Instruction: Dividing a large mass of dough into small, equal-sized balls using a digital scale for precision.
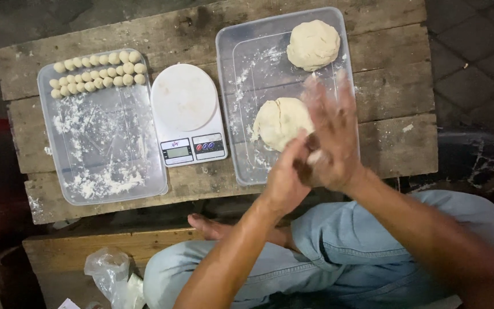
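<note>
Grip: both palms pressed flat together just right of frame centre, left hand (pixel 284 180) under, right hand (pixel 331 137) over with fingers spread and blurred; a small piece of dough (pixel 314 155) shows pale between them, pinched by palms, not fingertips

Position: hands hover over the near edge of the right tray (pixel 241 86), just beside the nearer dough lump (pixel 280 121). A second dough lump (pixel 313 44) sits at the tray's far end, upper right of frame

Left of frame: scale (pixel 187 114) at centre of the wooden surface (pixel 395 86), then the left tray (pixel 107 166) with rows of dough balls (pixel 98 71) along its far end, flour scattered below them

Risks, as judged:
- piece may slip from between the palms and drop off the surface edge, since the hands sit right at it
- uneven palm pressure could flatten rather than round it
- sticking to skin looks possible

Pose: forearms rise from lower frame, converging; wrists bent, right hand tilted over left
</note>
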